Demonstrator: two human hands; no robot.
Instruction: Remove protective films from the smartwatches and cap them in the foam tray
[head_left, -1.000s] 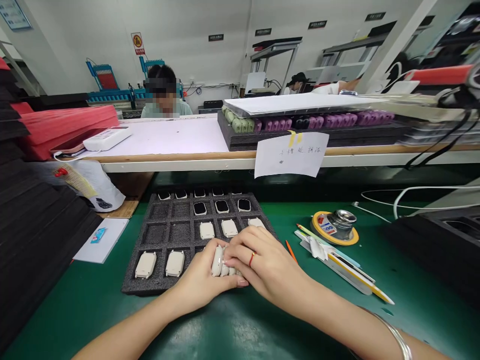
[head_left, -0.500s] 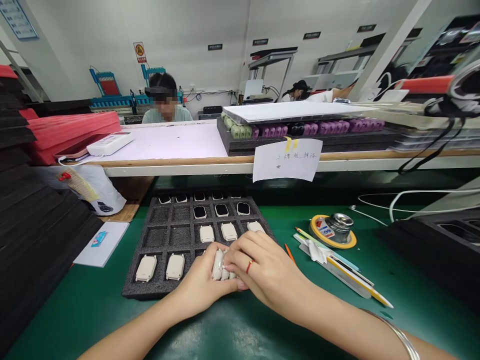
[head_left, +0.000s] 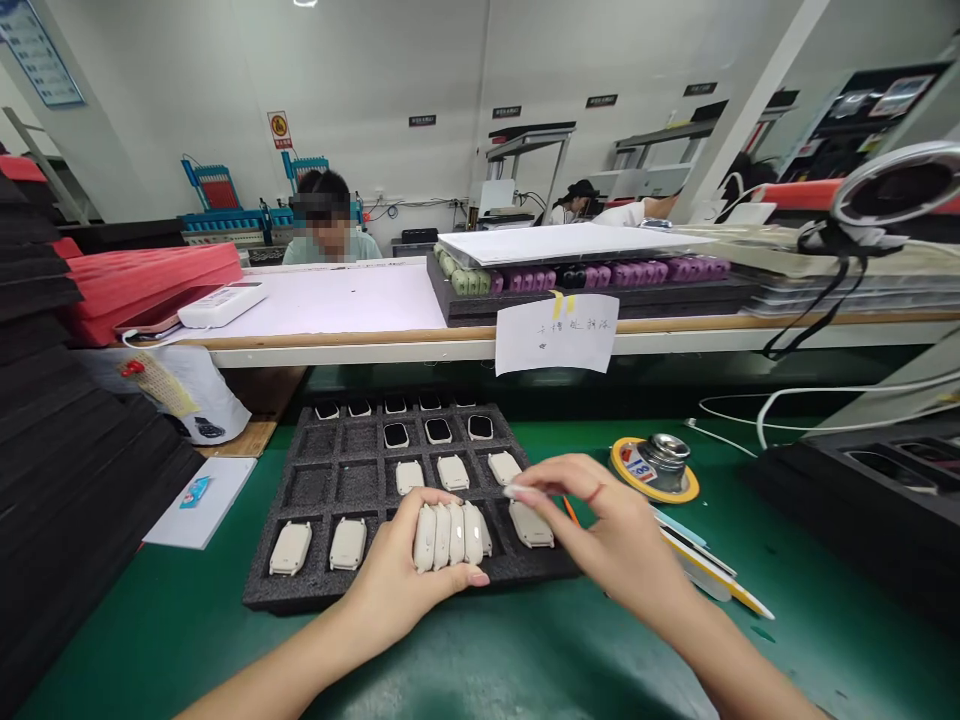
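Observation:
A row of several off-white smartwatch bodies (head_left: pixel 448 537) stands edge to edge in my left hand (head_left: pixel 401 560), which is closed around them above the front of the black foam tray (head_left: pixel 274 597). To the right, my right hand (head_left: pixel 611 510) hovers over the tray's right side with thumb and forefinger pinched together. Something small and whitish shows at its fingertips; what it is cannot be made out. Just below those fingertips a watch body (head_left: pixel 532 524) lies back up in its pocket. Other watches (head_left: pixel 439 431) lie screen up in the rear rows.
A yellow-rimmed round dispenser (head_left: pixel 656 468) and several pens (head_left: pixel 720 570) lie to the right. Stacked black foam trays (head_left: pixel 90 520) rise at the left. Across the back runs a shelf (head_left: pixel 360 348) bearing a tray of purple and green pieces (head_left: pixel 585 285). A co-worker (head_left: pixel 330 225) sits beyond.
My right hand has come off the watch bodies and moved right, fingertips pinched. My left hand keeps its hold, and the row of watch bodies is now in plain sight.

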